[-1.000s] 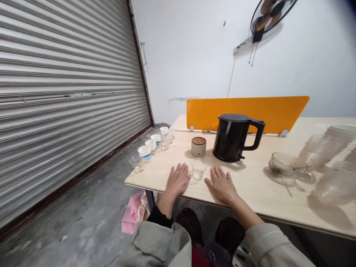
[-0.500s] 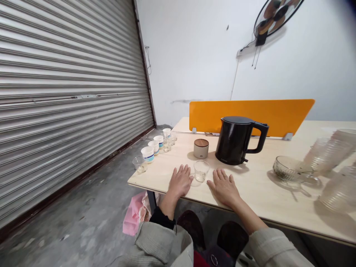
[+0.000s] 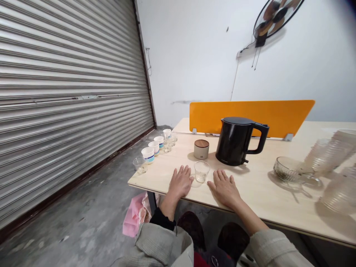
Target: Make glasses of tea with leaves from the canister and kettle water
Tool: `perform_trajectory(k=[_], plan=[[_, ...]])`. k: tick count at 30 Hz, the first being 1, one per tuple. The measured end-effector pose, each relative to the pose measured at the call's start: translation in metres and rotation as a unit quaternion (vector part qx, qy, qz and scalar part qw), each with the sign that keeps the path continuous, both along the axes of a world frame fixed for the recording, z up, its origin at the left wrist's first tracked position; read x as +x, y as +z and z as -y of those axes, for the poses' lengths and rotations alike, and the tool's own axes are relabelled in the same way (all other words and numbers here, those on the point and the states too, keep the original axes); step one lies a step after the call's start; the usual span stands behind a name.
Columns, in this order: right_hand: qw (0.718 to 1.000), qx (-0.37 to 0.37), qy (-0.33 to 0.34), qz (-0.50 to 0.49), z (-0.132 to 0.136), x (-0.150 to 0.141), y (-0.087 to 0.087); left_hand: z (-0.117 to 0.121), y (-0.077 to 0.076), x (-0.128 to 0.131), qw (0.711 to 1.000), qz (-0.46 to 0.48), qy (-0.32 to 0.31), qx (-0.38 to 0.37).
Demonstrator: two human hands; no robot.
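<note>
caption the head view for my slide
Left hand and right hand, palms down, flank a clear plastic cup near a black electric kettle.

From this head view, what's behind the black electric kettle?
An orange desk divider, then a white wall. The kettle covers part of the divider and tabletop; anything hidden there can't be seen.

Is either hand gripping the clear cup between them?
No, left hand and right hand lie flat on the table beside the clear cup.
</note>
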State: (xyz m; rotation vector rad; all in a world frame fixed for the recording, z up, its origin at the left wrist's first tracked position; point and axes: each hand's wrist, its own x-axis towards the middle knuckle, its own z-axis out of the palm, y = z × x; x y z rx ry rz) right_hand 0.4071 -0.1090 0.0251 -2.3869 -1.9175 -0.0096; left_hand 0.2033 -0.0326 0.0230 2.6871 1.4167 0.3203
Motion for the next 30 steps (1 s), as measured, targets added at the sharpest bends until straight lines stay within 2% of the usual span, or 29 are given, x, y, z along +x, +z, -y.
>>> perform_trajectory(k=[17,24,30], plan=[[1.000,0.005,0.006,-0.005,0.0001,0.0002,-0.0006,0.0005,-0.0006,0.0001,1.000,-0.012,0.003,0.005],[1.000,-0.005,0.004,-0.016,0.0044,-0.0028,0.0058,-0.0011,-0.0036,0.0000,1.000,-0.015,0.002,0.003],[1.000,-0.003,0.007,-0.024,0.0062,-0.0030,0.0042,-0.0020,-0.0073,-0.0003,1.000,-0.018,0.002,0.003]])
